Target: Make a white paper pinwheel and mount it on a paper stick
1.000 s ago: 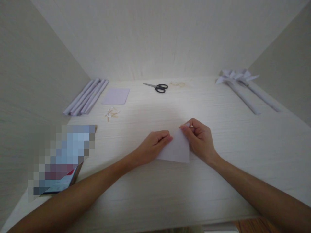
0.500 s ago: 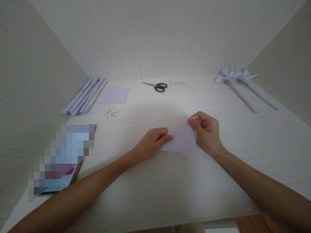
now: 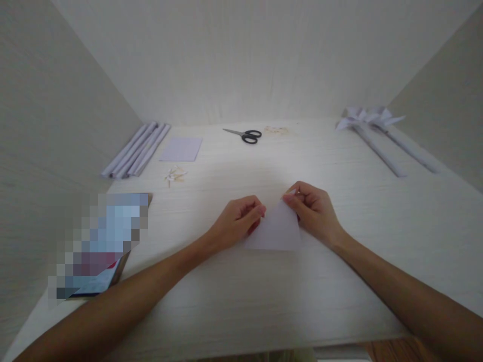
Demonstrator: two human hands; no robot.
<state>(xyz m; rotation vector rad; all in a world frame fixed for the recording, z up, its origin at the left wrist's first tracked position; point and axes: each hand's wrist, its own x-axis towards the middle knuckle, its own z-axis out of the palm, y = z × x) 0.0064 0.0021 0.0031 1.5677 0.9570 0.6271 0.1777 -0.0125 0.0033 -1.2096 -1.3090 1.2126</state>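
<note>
Both hands hold one folded paper (image 3: 275,231) that lies on the table (image 3: 339,281) in front of the person. Left hand (image 3: 236,221) has its grip closed on the paper's left edge. Right hand (image 3: 313,211) pinches the top corner between thumb and fingers. Scissors (image 3: 244,134) lie far behind.

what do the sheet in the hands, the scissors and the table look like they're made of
Folded sheet: thin matte white paper, seemingly; it holds a sharp crease and flexes where the left hand and right hand pinch it.
Scissors: grey blades with a metallic look, black loops that look like plastic.
Table: pale wood-grain surface, probably laminate rather than bare wood; fine streaks, low sheen.
</note>
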